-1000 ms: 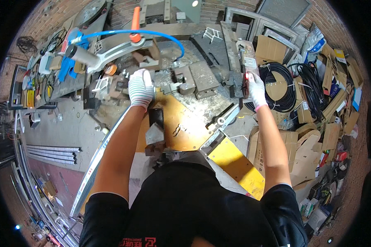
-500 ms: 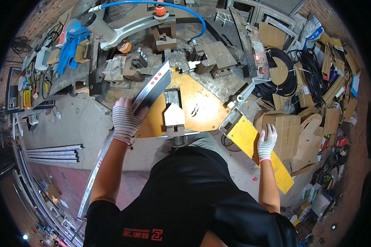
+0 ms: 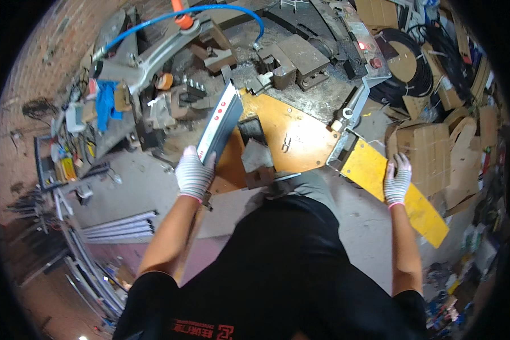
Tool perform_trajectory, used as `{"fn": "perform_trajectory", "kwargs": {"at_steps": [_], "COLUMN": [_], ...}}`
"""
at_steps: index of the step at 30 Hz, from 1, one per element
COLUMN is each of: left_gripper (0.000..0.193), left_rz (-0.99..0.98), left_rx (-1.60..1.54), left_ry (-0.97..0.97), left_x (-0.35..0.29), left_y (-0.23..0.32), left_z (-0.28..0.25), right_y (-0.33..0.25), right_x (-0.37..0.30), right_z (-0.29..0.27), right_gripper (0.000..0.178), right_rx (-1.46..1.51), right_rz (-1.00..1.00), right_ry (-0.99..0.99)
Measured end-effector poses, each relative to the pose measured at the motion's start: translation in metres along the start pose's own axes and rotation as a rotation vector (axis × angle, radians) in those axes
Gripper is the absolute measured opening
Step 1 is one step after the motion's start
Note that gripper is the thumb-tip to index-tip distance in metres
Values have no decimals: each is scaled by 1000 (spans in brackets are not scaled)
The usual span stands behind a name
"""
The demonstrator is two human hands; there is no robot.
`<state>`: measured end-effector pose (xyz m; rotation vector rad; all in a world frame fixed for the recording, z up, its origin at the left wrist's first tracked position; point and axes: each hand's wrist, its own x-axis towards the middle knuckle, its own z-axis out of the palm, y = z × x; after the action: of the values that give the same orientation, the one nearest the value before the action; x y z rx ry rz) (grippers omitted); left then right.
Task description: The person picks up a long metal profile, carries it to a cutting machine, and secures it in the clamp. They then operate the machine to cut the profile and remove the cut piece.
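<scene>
My left hand (image 3: 195,173), in a striped knit glove, is closed around a long metal profile (image 3: 220,126) with a pale printed face and a dark side. The profile slants across the left of an orange-brown metal plate (image 3: 300,139), its far end near the machine's blocks. Below the hand, my forearm hides most of the profile. On a yellow plate (image 3: 364,168) at the right lies my right hand (image 3: 398,180), also gloved, fingers stretched out along its far edge. A grey metal block (image 3: 257,154) stands on the orange-brown plate between my hands.
Behind the plate, the machine bears clamp blocks (image 3: 301,61), a metal arm (image 3: 164,54) and a blue hose (image 3: 209,8). A box with a red button (image 3: 375,63) stands right of it. Coiled black hose (image 3: 424,71) and cardboard boxes (image 3: 422,150) crowd the right; more profiles (image 3: 122,228) lie left.
The whole view has tilted and shifted, so the machine and both hands sit further right. The profile appears steeper, and its lower length has gone behind my left forearm. Both hands keep their places on things.
</scene>
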<state>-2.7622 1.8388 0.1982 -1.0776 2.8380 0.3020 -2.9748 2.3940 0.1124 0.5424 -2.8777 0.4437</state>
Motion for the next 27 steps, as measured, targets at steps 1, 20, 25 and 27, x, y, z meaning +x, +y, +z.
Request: {"fn": "perform_trajectory", "kwargs": {"at_steps": [1,20,25,27], "left_gripper": [47,48,48,48], "left_rz": [-8,-46,-63,-74], "left_rx": [20,43,10,-2], "left_ry": [-16,4,19,9], "left_x": [0,3,2,3], "left_y": [1,0,-2,-2], "left_z": [-1,10,13,13], "right_y": [0,-2,-2,-2], "right_x": [0,0,0,0], "right_z": [0,-2,-3,-3], "right_gripper": [35,29,29,28], "right_rx": [2,49,40,35], "right_rz": [5,114,139,136], "right_ry": [8,-40,-58,-61]}}
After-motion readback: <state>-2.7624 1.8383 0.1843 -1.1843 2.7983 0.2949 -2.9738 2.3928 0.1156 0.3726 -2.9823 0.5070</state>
